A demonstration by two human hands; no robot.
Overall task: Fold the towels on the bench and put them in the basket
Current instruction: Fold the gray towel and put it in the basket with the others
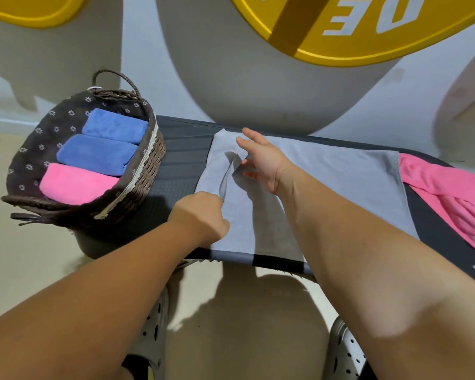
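Grey towel [327,182] lies spread flat on the black bench [176,149], under both hands. The left hand [200,215] rests on its near left part, fingers curled, pinching the near end of a raised crease. The right hand [261,160], fingers spread, is at the crease's far end. A basket [148,165] stands to the left, and a pink towel [444,193] lies to the right.

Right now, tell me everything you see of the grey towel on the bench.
The grey towel, plain soft cloth with a stitched hem, lies spread across the dark bench. A raised crease runs near its left end; the left hand pinches it there, the right hand is open over it. Its right edge meets a pink towel.
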